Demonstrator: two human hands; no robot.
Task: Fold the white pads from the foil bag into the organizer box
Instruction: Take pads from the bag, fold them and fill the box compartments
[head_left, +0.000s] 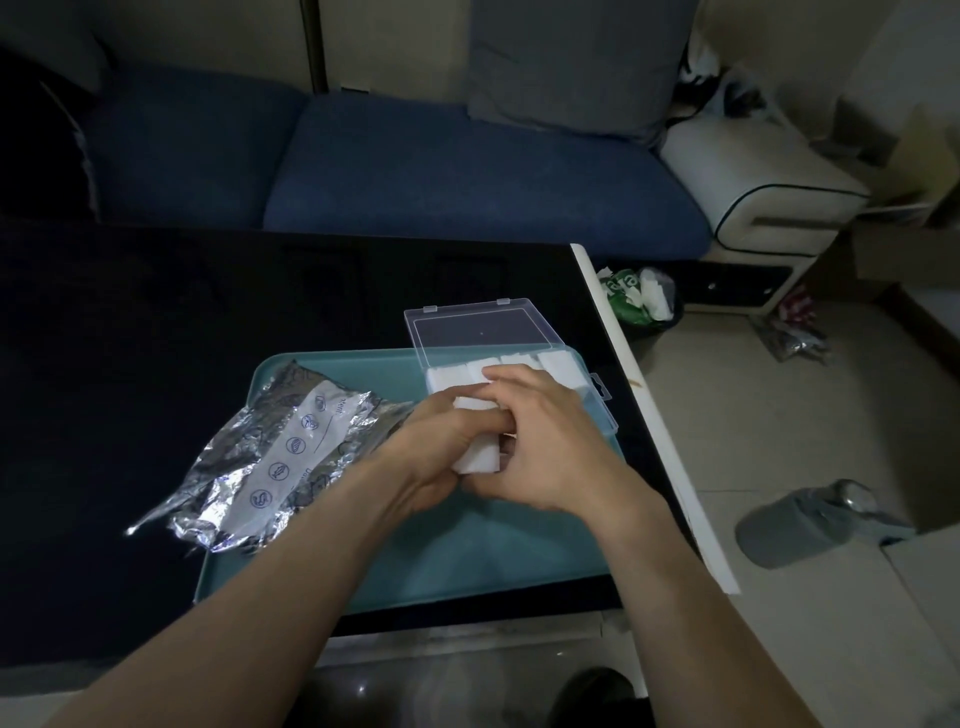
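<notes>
A folded white pad (478, 457) sits between both hands above the teal tray (467, 561). My left hand (436, 447) grips its left side and my right hand (545, 441) curls over its top and right side. Just behind the hands stands the clear organizer box (602, 410), lid (478, 330) open and leaning back, with several white pads (556, 366) packed in a row inside. The crumpled foil bag (270, 457) with a white label strip lies on the tray's left edge, partly on the black table.
The black table (156, 364) ends in a white edge (649, 415) at the right. Beyond it are a tiled floor, a bin with a green bag (641, 299) and a grey slipper (810, 525). A blue sofa (441, 171) runs behind the table.
</notes>
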